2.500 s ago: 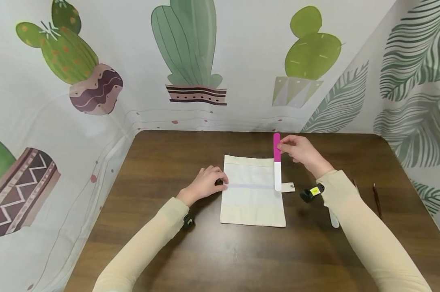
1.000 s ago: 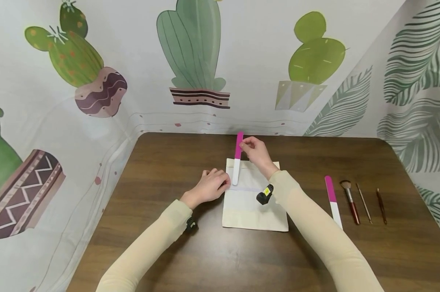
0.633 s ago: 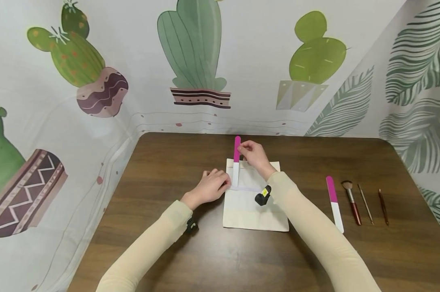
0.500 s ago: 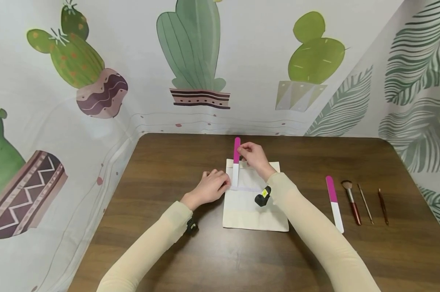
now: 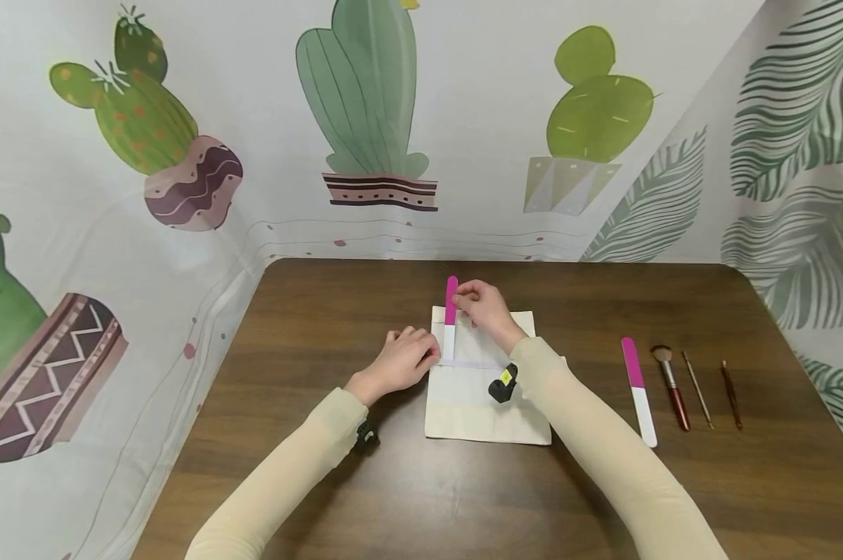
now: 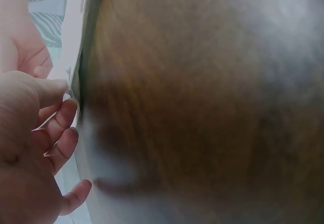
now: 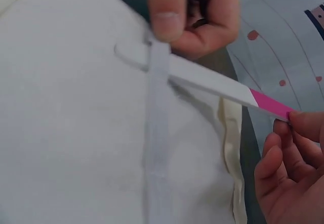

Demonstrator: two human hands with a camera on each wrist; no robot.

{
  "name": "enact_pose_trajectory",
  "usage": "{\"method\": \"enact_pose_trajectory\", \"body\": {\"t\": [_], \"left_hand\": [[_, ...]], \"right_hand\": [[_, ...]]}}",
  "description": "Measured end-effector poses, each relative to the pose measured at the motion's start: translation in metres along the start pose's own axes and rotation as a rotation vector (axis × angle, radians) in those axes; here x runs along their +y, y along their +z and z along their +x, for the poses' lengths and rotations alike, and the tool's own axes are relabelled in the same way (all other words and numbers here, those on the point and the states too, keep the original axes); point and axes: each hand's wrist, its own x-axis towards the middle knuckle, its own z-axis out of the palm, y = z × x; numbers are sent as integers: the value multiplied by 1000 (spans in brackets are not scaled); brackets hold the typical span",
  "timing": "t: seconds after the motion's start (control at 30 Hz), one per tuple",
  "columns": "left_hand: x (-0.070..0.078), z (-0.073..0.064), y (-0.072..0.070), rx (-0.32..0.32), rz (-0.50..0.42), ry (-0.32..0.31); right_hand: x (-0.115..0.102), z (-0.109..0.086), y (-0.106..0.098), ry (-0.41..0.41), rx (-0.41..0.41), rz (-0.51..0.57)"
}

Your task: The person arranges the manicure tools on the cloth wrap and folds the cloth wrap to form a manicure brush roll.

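A cream cloth roll-up pouch [image 5: 487,420] lies unrolled on the table, a pale elastic band [image 7: 158,133] running across its middle. With thumb and fingers, my left hand [image 5: 399,362] pinches the pouch's left edge at the band's end; the left wrist view shows the pinch from the side. My right hand [image 5: 486,307] holds a nail file [image 7: 223,84] by its pink half. The file's white half passes under the band, and its rounded tip shows on the far side. In the head view the right forearm covers part of the pouch's right side.
To the right, on the brown table [image 5: 309,482], lie a second pink-and-white nail file [image 5: 638,393], a fan brush [image 5: 671,389] with a red handle, a thin metal tool [image 5: 697,389] and a dark red slim tool [image 5: 732,395]. A printed cloth [image 5: 477,101] hangs behind.
My right hand has carried the nail file from the pouch's right side to its left, then down toward me, its white end going under the band. The left hand stays at the edge.
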Motion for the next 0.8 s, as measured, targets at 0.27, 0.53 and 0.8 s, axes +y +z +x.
{"method": "enact_pose_trajectory", "body": {"t": [0.27, 0.53, 0.8], "left_hand": [[-1, 0, 1, 17, -2, 8], [0, 1, 0, 11, -7, -3], [1, 0, -2, 1, -25, -15]], "right_hand": [[2, -3, 1, -163, -29, -165], [3, -8, -1, -170, -62, -237], [7, -15, 0, -171, -100, -244]]}}
